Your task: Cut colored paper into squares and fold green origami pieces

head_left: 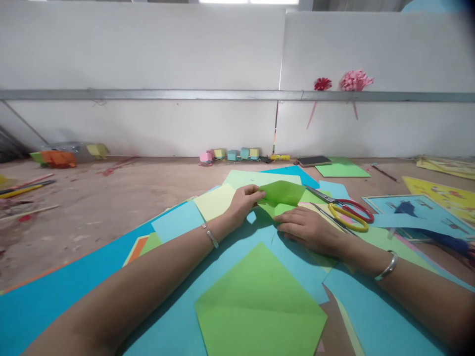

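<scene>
Little green paper: The folded green paper [284, 192] is between my two hands, in front of me. Its left corner is in my left fingers, and its low edge is by my right fingertips. It is creased, and the part near the top looks darker.
My left hand: My left hand [245, 201] has its thumb and fingers pinched together on that left corner.
My right hand: My right hand [310, 230] is palm down, with its fingertips at the low edge. My thumb is hidden, so I can't tell if I am pinching there.
Big green paper: A big green paper [260, 304] with a crease across it lies flat, nearer to me than my hands.
Under it: Light blue paper [166, 319] is spread out below.
Scissors: Just beside my right hand are red-handled scissors [336, 201] and yellow-handled scissors [361, 229].
Left side: A pale yellow paper [213, 201] lies near my left hand.
</scene>
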The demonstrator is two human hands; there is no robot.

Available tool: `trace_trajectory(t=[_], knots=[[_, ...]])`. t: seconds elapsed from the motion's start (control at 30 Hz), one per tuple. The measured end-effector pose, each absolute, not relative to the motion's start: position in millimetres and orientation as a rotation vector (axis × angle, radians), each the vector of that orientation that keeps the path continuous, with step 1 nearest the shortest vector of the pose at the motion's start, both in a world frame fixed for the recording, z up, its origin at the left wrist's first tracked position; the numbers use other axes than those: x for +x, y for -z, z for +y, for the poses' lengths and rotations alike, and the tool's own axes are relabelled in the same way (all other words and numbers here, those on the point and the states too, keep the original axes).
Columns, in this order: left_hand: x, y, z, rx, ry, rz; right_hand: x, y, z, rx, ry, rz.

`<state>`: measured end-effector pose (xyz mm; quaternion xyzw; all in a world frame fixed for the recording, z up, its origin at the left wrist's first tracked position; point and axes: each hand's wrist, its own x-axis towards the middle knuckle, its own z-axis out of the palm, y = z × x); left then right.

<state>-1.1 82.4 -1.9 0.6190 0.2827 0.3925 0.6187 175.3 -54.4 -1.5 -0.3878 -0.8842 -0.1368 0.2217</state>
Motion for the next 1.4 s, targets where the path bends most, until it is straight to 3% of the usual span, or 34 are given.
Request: trace_trajectory(t=[0.17, 0.27, 0.67, 0.87, 1.1, 1.23, 1.4], knots=[[1, 8, 94, 1.349, -1.160, 0.690, 139, -16, -84, -0.818, -0.177, -2.552], [1, 7, 101, 1.236, -1.253, 0.660, 117, -17, -101, -0.655, -0.295, -2.757], [-5, -3, 109, 1.014, -1.024, 0.480, 186, 1, -46, -1.796, 0.160, -2.434], [-5, 1, 114, 1.044, -0.920, 0.478, 172, -5, -54, -1.548, 0.082, -2.503], [-8, -7, 100, 1.228, -0.730, 0.388, 182, 13, -46, -1.794, 0.195, -2.162], [-8, -6, 98, 1.301, -0.703, 0.368, 182, 9, -51, -1.675, 0.476, -1.825], [-9, 1, 110, 1.373, -0.708, 0.393, 175, -6, -63, -1.324, 0.937, -1.901]])
